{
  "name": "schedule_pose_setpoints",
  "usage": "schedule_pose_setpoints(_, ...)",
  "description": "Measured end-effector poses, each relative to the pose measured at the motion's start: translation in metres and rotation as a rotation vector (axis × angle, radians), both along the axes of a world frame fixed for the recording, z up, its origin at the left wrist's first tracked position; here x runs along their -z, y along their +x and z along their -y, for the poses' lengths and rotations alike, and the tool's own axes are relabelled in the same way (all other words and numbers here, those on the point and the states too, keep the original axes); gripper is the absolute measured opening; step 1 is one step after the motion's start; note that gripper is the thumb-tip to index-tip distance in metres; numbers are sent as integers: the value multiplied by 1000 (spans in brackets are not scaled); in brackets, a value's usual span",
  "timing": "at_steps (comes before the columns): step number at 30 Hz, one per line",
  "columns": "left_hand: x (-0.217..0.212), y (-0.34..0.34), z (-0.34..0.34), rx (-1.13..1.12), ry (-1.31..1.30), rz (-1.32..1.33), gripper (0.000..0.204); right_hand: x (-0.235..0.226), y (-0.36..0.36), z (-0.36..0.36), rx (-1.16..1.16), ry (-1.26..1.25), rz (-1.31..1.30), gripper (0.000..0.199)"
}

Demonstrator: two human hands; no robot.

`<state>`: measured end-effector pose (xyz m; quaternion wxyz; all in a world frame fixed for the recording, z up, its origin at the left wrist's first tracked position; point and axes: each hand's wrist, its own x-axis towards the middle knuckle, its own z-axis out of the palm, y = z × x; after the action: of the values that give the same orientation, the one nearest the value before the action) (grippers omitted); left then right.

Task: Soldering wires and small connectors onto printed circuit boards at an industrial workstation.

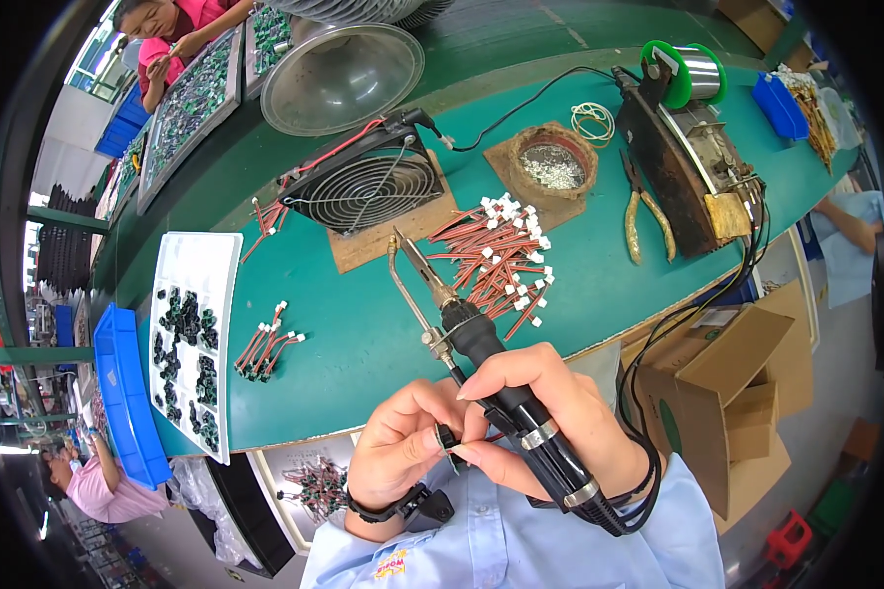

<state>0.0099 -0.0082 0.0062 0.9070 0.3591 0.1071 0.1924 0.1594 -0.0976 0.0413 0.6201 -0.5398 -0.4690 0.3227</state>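
Close to my body, my left hand (391, 456) pinches a small black-and-green electronic part (447, 438) between thumb and fingers. A black soldering iron (473, 334) with a thin brass solder-feed tube lies across my right hand (570, 417), its tip angled up and away over the bench. The fingers of that hand are closed round the handle, and their tips meet at the small part. A bit of reddish wire seems to show there, mostly hidden by fingers. Beyond the iron's tip lies a pile of red-and-black wire leads (496, 250) with white connectors.
A white tray (221, 344) of small black parts and a blue bin (128, 393) stand left; finished-looking wired parts (265, 348) lie nearby. Behind are a fan (368, 187), a solder-bead pot (550, 162), pliers (646, 211) and a solder spool (697, 77). Cardboard boxes (727, 383) stand right. Co-workers sit left.
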Motion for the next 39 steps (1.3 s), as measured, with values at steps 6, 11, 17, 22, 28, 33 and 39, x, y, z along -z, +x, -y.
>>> schedule_pose_setpoints(6,-6,-7,-6,-30,197,-121,11,3,10,1,-29,-5,159,44)
schedule_pose_setpoints(11,-11,-3,-5,-110,351,-208,7,9,11,1,21,-10,320,45)
schedule_pose_setpoints(17,-7,4,-1,-310,233,-277,9,16,14,0,226,-13,557,40)
schedule_pose_setpoints(22,0,8,-10,-387,177,-319,7,32,12,18,337,221,346,49)
schedule_pose_setpoints(28,9,4,-15,-477,168,-333,7,49,13,29,449,81,493,50)
schedule_pose_setpoints(33,11,5,-15,-484,160,-328,8,83,43,17,659,-227,732,55)
schedule_pose_setpoints(39,8,5,-16,-500,162,-331,8,76,32,21,716,-220,372,55)
